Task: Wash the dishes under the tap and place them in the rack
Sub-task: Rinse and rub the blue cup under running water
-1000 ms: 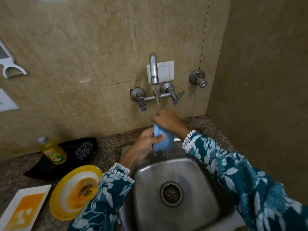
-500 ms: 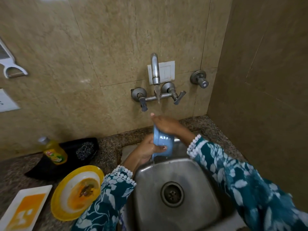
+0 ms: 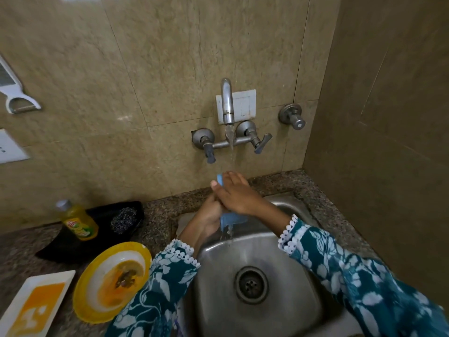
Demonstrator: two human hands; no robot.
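Observation:
A small blue dish point(image 3: 232, 218) stands on edge under the running tap point(image 3: 227, 103), above the back of the steel sink point(image 3: 279, 251). My left hand point(image 3: 210, 212) grips it from the left. My right hand point(image 3: 237, 193) lies flat over its right face and hides most of it. Water runs off its lower edge into the sink. A dirty yellow plate point(image 3: 97, 295) and a stained white rectangular plate point(image 3: 58, 280) lie on the counter at the left. No rack is in view.
A yellow dish-soap bottle point(image 3: 79, 221) and a steel scrubber point(image 3: 125, 218) rest on a black tray point(image 3: 60, 246) at the back left. A white peeler point(image 3: 14, 96) hangs on the wall. A tiled side wall closes in the right.
The blue dish has turned more on edge and risen slightly toward the tap. My right hand has slid from its top to cover its face.

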